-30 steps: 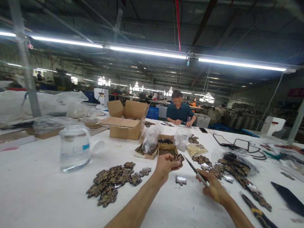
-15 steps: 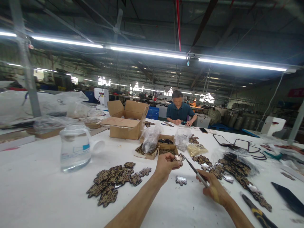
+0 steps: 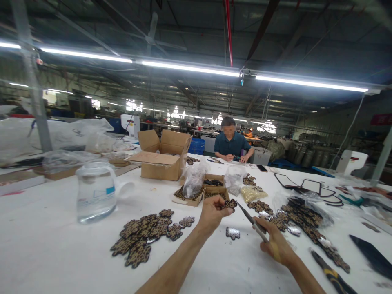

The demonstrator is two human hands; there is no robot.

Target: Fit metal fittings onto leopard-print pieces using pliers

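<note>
My left hand (image 3: 213, 211) pinches the edge of a small leopard-print patch (image 3: 230, 205) with a scalloped dark border, its printed face showing. My right hand (image 3: 275, 241) is closed around a slim pointed metal tool (image 3: 253, 222), whose exact kind I cannot make out. The tool's tip is close beside the patch; whether they touch is unclear. Below them a patch with a silvery face (image 3: 233, 233) lies on the white table (image 3: 214, 267). A pile of leopard-print patches (image 3: 139, 237) lies left of my left forearm, and more patches (image 3: 301, 218) lie to the right.
Small boxes of metal bits (image 3: 216, 192) stand beyond my left hand, with a larger cardboard box (image 3: 161, 169) behind. At left is a water jug (image 3: 95, 192). Pliers (image 3: 329, 271) and a dark flat object (image 3: 372, 255) lie at right. A co-worker (image 3: 231, 143) sits opposite.
The patch in my left hand has turned from its silvery face to its leopard-print face. Both hands stay in nearly the same place.
</note>
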